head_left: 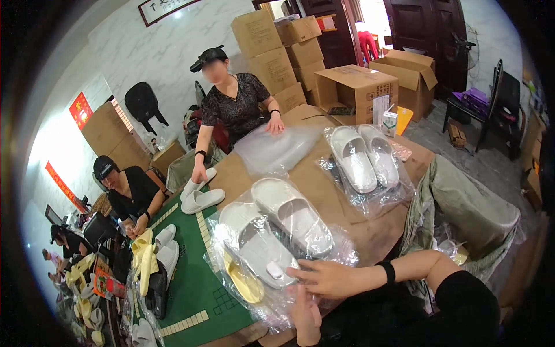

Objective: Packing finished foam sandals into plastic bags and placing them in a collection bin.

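In front of me a pair of white slippers (292, 217) lies in a clear plastic bag (341, 246), on top of other bagged slippers. A yellow slipper (244, 281) shows beneath their left side. My right hand (332, 279) reaches in from the right, fingers stretched apart over the near end of the left white slipper. By its fingertips a small white rounded piece (274, 269) rests on that slipper; whether they touch it I cannot tell. Just below, my left hand (305, 317) is at the bag's near edge, fingers raised and apart, with nothing visible in it.
Another bagged white pair (364, 159) lies at the far right of the brown-covered table (381, 231). Across it, a person touches a loose slipper (202, 200) and clear plastic sheeting (277, 147). Yellow, white and black slippers cover the left side. A draped grey cloth (462, 202) hangs at right.
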Available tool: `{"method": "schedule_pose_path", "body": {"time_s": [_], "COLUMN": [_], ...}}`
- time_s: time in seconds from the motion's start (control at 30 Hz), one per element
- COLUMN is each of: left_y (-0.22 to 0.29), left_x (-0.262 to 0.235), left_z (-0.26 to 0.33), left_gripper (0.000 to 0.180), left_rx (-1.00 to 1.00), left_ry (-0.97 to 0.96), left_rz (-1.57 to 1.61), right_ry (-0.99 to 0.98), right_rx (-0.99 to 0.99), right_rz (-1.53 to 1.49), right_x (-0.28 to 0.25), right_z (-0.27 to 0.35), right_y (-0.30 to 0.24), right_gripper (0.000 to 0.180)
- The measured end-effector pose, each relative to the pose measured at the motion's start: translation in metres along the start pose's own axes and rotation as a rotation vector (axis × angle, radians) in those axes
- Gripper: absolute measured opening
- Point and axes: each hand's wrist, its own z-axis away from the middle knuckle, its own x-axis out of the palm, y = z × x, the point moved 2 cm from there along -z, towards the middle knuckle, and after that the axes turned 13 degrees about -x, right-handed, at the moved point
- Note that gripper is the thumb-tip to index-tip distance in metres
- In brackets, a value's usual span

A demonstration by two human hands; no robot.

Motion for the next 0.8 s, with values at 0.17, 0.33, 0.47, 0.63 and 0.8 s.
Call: {"method": "schedule_pose_path", "body": {"time_s": [0.17,0.33,0.47,0.63,0.8], "left_y": [0.002,0.006,0.001,0.003,0.003], "left_x": [-0.020,-0.001,-0.005,0.007,0.011], "left_z": [-0.009,-0.003,-0.008,-0.001,0.002], "left_gripper": [0.028,0.032,0.030,0.025,0.021], "left_rx": [0.119,0.135,0.141,0.164,0.154], "left_ry": [0.127,0.183,0.199,0.203,0.209], "left_rz": [-0.061,-0.100,-0.100,-0.100,-0.098], "right_ry": [0.130,-0.097,-0.351,-0.281,-0.304], "right_rx": [0.180,0.947,0.990,0.931,0.807], "right_rz": [-0.300,0.429,0.651,0.746,0.708], "right_x": [-0.053,-0.063,-0.044,-0.035,-0.021], "right_z": [0.028,0.111,0.162,0.169,0.188], "right_y": [0.034,0.102,0.112,0.126,0.162], "right_gripper": [0.051,0.081,0.085,0.079,0.060]}}
